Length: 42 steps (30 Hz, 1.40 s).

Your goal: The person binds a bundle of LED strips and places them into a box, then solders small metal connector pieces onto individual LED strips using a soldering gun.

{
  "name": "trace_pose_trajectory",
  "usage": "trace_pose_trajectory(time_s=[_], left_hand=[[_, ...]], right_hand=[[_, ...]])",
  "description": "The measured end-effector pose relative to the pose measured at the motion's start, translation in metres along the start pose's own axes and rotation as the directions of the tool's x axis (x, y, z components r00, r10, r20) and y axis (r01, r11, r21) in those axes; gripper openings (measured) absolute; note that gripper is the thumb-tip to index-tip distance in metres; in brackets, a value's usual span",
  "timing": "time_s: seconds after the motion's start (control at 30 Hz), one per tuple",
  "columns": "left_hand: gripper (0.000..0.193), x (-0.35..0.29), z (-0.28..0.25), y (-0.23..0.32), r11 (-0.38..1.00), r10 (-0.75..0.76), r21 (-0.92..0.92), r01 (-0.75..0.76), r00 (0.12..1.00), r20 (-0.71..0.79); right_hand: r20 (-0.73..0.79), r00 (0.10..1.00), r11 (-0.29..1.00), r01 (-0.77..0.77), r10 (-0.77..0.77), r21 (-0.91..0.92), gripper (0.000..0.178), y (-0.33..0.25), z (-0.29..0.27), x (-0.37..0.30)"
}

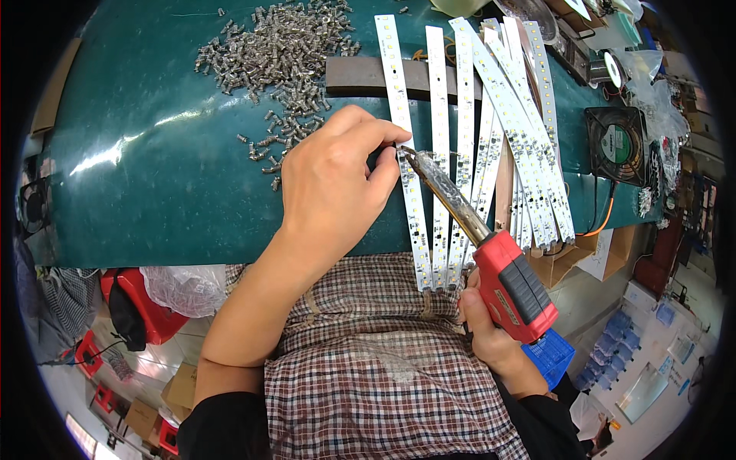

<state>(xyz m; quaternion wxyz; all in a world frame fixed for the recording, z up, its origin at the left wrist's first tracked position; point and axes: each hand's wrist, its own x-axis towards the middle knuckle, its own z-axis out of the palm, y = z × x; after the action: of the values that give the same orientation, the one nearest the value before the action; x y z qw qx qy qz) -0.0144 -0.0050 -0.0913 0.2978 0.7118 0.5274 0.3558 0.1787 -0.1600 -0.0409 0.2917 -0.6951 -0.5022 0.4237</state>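
Observation:
My left hand (333, 172) is closed in a pinch beside the leftmost white LED strip board (392, 69); whatever its fingertips hold is too small and hidden to name. In my right hand (491, 337) is a red and black soldering gun (512, 284), its long metal barrel slanting up and left. The dark tip meets the strip right by my left fingertips. More LED strip boards (529, 142) lie to the right, some side by side, others crossed in a stack. Their upper parts rest across a grey-brown bar (355, 77), and several near ends overhang the table edge.
A pile of small metal cylindrical parts (280, 57) spreads over the green table (153, 184), with stragglers near my left hand. A black fan (616, 146) with an orange cable stands at right. Checked cloth (383, 383) covers my lap. A red stool (157, 307) is at left, a blue basket (550, 357) at right.

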Motion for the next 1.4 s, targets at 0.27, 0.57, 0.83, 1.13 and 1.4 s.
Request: trace_pose_trajectory(time_s=[0.27, 0.57, 0.83, 1.13, 1.4], left_hand=[[0.020, -0.001, 0.003, -0.002, 0.998, 0.044, 0.036, -0.043, 0.999, -0.026], [0.020, -0.001, 0.003, -0.002, 0.999, 0.035, 0.042, -0.034, 0.999, -0.025], [0.020, 0.000, 0.003, -0.001, 0.999, 0.023, 0.032, -0.022, 0.999, -0.024], [0.022, 0.000, -0.002, 0.004, 1.000, -0.031, 0.000, 0.031, 0.999, 0.027], [0.022, 0.001, -0.004, 0.012, 0.999, 0.026, 0.027, -0.026, 1.000, 0.004]], right_hand=[[0.000, 1.000, 1.000, 0.011, -0.011, -0.017, 0.019, 0.000, 0.002, 0.001], [0.016, 0.997, 0.992, 0.078, -0.077, -0.098, 0.022, 0.000, 0.000, -0.001], [0.012, 0.996, 0.990, 0.091, -0.091, -0.111, 0.022, 0.000, -0.002, 0.000], [-0.022, 0.999, 0.994, -0.029, 0.026, -0.102, 0.024, 0.006, -0.013, -0.014], [-0.044, 0.997, 0.998, 0.067, -0.067, -0.016, 0.018, 0.011, -0.013, -0.021]])
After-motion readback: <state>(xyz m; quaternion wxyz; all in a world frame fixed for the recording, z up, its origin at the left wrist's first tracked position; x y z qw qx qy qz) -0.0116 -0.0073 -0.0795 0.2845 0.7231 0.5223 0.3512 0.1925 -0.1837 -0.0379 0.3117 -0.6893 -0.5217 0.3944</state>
